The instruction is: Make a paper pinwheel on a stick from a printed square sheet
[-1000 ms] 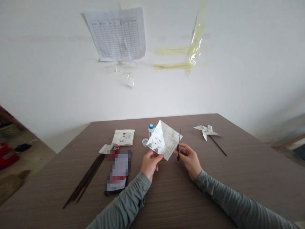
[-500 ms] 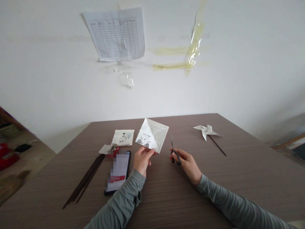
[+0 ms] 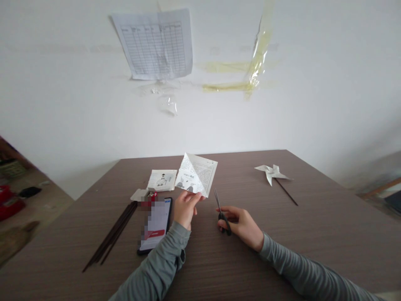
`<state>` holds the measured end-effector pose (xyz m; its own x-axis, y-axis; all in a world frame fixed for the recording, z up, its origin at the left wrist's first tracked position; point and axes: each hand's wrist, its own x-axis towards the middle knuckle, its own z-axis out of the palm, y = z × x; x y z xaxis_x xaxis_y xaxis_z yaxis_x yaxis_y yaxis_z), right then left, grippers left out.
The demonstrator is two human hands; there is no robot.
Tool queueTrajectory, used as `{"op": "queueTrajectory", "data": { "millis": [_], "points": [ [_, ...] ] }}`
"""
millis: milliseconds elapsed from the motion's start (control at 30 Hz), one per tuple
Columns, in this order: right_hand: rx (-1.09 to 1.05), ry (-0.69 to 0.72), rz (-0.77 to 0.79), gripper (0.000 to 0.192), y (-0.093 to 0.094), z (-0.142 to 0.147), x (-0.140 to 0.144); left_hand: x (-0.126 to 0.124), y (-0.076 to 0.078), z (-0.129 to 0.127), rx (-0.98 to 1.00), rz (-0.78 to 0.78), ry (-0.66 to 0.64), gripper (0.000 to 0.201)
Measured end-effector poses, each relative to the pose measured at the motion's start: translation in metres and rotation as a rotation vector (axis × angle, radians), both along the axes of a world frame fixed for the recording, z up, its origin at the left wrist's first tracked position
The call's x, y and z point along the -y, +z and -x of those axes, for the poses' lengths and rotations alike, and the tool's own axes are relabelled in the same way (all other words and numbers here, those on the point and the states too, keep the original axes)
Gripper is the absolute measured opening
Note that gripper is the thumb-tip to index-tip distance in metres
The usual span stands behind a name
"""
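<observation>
**Printed paper pinched up, scissors low on the wood**

Brown wood-grain table point(image 3: 313, 234) runs wide and bare to the right and toward the near edge, with open surface in front of both sleeves. Its far edge meets the white wall, and the left edge drops to the floor.

Left hand point(image 3: 184, 207) pinches the lower corner of a folded printed paper point(image 3: 197, 174) between thumb and fingertips, lifting it above the table. Right hand point(image 3: 241, 223) has its fingers closed through the handles of small black scissors point(image 3: 221, 209), blades together, tips angled up and away, just right of the paper and not touching it.

A phone point(image 3: 156, 225) lies beside the left wrist, dark sticks point(image 3: 111, 238) further left. A paper pinwheel point(image 3: 272, 173) sits well apart on the right.
</observation>
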<state>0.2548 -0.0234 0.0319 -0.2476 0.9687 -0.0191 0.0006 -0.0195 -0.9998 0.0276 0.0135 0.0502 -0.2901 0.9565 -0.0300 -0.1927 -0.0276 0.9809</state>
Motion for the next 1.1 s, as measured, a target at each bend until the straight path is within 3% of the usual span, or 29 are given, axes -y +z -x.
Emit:
{"op": "queueTrajectory", "data": {
  "millis": [300,500,800,1100],
  "points": [
    [0.07,0.105,-0.029,0.053,0.006,0.001,0.007,0.001,0.001,-0.002,0.011,-0.003,0.007,0.043],
    [0.084,0.146,-0.048,0.06,-0.004,0.0,0.002,0.0,0.001,-0.002,0.01,-0.004,0.0,0.045],
    [0.078,0.128,-0.046,0.051,-0.009,0.0,-0.001,0.001,0.001,-0.003,0.038,0.014,-0.02,0.049],
    [0.047,0.148,-0.024,0.054,-0.014,0.0,-0.003,0.0,0.0,-0.003,0.032,0.016,-0.038,0.056]
  ]
}}
